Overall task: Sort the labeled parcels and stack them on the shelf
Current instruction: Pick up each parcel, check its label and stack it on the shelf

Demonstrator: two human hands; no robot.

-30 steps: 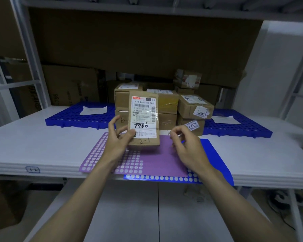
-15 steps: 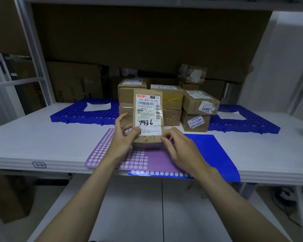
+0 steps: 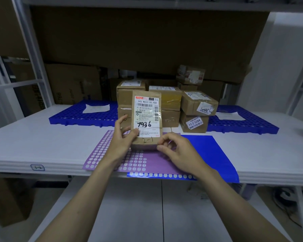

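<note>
Parcel (image 3: 146,119) marked 7936 is being checked upright, left hand (image 3: 121,137) gripping it, right hand (image 3: 173,147) pinching its lower corner; stacking on the shelf (image 3: 42,145) appears next.

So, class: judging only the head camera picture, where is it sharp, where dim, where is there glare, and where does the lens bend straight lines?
Head view: the parcel is sharp, its label readable, with glare on the tape across it; the cardboard backing above is dim; the shelf uprights bow outward, wide-angle distortion; a bright spot glares on the blue sheet near its front edge.
</note>
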